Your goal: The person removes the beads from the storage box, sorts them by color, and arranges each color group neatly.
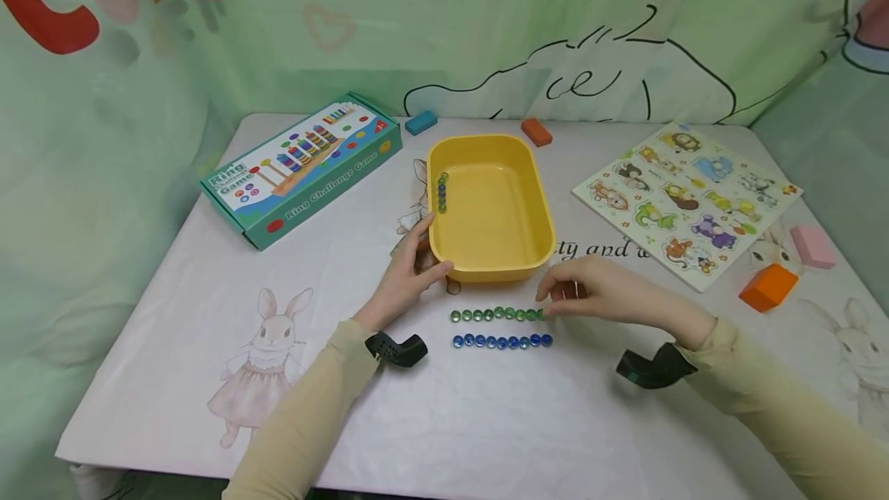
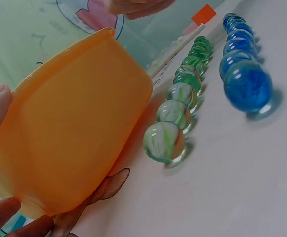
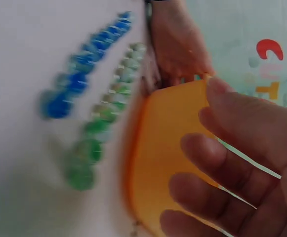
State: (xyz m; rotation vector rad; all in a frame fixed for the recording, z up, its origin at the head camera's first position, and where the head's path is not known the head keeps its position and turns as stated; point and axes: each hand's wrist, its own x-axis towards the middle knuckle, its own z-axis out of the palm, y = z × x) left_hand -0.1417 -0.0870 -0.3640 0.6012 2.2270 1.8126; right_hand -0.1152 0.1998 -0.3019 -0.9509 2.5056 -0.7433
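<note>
A yellow plastic tub (image 1: 489,275) stands mid-table, with a short line of green and blue marbles (image 1: 441,191) inside along its left wall. My left hand (image 1: 406,276) holds the tub's near left corner, thumb at the front rim and fingers along the side. In front of the tub lie a row of green marbles (image 1: 488,315) and, nearer me, a row of blue marbles (image 1: 491,342). At the right end of the green row hovers my right hand (image 1: 590,288). Its fingers (image 3: 197,192) are loosely bent and spread, holding nothing in the right wrist view.
A green Ring Challenge Game box (image 1: 305,168) lies at the back left. On the right is an animal picture board (image 1: 684,203), with an orange block (image 1: 768,287) and a pink block (image 1: 812,246) beside it. Blue (image 1: 420,123) and red-orange (image 1: 536,132) blocks lie behind the tub.
</note>
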